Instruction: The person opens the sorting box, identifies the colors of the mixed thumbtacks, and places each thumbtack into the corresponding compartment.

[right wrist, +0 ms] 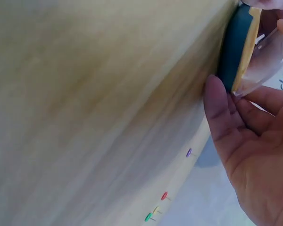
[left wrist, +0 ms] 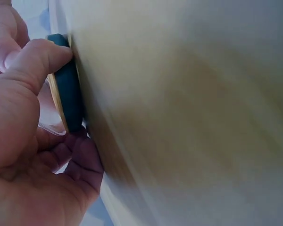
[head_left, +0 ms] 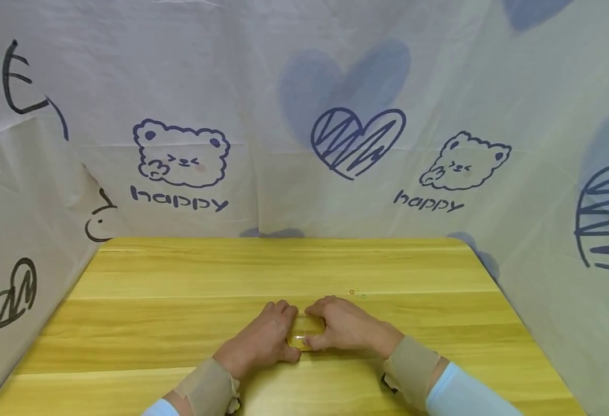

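Note:
A small box with a dark teal base (right wrist: 235, 47), a yellow rim (right wrist: 249, 52) and a clear plastic lid (right wrist: 266, 61) sits on the table between both hands. In the head view the box (head_left: 299, 340) shows mostly as clear plastic. My left hand (head_left: 265, 336) grips its left side, the thumb on the near edge and fingers at the far side. The right hand (head_left: 350, 326) holds the opposite side, its thumb near the lid. On the right, the lid slants away from the rim; fingers hide part of it.
Several pushpins lie on the table beyond the right hand, among them a red pushpin (right wrist: 164, 196), a green pushpin (right wrist: 148, 217) and a purple pushpin (right wrist: 189, 153). The wooden table (head_left: 179, 277) meets a printed white cloth (head_left: 273, 190) at its back and sides.

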A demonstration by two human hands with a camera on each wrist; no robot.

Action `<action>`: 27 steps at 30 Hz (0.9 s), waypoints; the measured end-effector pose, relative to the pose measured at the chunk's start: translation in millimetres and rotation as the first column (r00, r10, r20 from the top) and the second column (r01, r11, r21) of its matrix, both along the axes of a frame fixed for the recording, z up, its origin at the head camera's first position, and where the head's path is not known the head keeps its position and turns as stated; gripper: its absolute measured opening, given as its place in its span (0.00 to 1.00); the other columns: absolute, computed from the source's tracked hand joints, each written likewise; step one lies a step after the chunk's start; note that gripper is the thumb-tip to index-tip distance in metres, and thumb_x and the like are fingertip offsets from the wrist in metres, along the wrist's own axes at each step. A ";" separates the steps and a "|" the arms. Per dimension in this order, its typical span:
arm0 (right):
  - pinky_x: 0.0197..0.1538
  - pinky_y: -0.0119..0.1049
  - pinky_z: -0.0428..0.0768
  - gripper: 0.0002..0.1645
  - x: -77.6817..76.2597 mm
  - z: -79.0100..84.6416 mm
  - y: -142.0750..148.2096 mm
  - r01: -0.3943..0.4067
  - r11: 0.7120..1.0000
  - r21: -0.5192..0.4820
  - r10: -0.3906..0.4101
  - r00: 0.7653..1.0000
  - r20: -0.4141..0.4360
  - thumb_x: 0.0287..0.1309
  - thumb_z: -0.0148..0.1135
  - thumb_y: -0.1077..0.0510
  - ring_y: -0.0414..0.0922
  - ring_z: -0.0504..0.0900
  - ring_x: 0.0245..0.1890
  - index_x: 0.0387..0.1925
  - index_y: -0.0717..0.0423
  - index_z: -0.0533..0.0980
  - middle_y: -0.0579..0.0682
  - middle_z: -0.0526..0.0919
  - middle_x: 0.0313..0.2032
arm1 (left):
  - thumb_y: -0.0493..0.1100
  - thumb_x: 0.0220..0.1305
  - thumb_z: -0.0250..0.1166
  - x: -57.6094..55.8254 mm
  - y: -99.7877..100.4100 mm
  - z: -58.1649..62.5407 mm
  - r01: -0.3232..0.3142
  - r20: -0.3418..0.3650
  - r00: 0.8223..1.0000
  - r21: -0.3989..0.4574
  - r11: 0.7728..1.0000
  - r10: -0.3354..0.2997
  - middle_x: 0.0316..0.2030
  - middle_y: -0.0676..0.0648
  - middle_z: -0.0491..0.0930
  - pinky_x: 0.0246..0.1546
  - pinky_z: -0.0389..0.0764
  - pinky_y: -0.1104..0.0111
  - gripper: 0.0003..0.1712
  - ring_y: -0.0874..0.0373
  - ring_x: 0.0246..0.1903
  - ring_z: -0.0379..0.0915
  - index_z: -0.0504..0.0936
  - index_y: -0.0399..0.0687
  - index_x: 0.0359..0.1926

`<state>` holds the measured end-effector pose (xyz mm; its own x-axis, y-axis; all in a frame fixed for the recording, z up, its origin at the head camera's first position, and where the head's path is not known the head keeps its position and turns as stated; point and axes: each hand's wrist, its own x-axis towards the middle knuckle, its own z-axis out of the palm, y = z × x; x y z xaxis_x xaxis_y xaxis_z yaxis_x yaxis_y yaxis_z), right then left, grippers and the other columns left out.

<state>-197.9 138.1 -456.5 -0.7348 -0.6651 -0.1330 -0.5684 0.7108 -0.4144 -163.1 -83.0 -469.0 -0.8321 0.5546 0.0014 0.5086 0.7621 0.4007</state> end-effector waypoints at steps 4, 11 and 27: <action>0.71 0.49 0.73 0.46 -2.5 0.5 5.5 0.010 1.000 -0.024 -0.009 0.998 0.065 0.63 0.66 0.28 0.51 0.76 0.69 0.69 0.55 0.76 0.52 0.80 0.67 | 0.49 0.49 0.80 -3.2 0.4 -0.6 -0.032 0.065 0.997 0.026 0.999 0.030 0.48 0.43 0.76 0.51 0.79 0.57 0.40 0.51 0.45 0.69 0.76 0.33 0.59; 0.67 0.46 0.77 0.40 -5.8 -1.4 22.9 0.009 0.989 -0.150 0.010 0.992 0.123 0.62 0.75 0.39 0.45 0.79 0.63 0.69 0.53 0.76 0.47 0.80 0.65 | 0.49 0.52 0.81 -6.6 -2.5 -2.6 -0.081 0.205 0.978 0.161 0.984 0.047 0.51 0.42 0.76 0.53 0.77 0.52 0.42 0.49 0.47 0.68 0.75 0.33 0.62; 0.40 0.43 0.89 0.25 -14.5 -8.7 36.7 0.287 0.860 -0.423 -0.052 0.873 0.485 0.77 0.59 0.43 0.51 0.88 0.42 0.58 0.58 0.85 0.56 0.89 0.46 | 0.52 0.49 0.85 -8.5 -7.7 -7.6 -0.147 0.277 0.958 0.239 0.960 0.078 0.53 0.40 0.75 0.64 0.73 0.46 0.48 0.47 0.55 0.71 0.74 0.33 0.64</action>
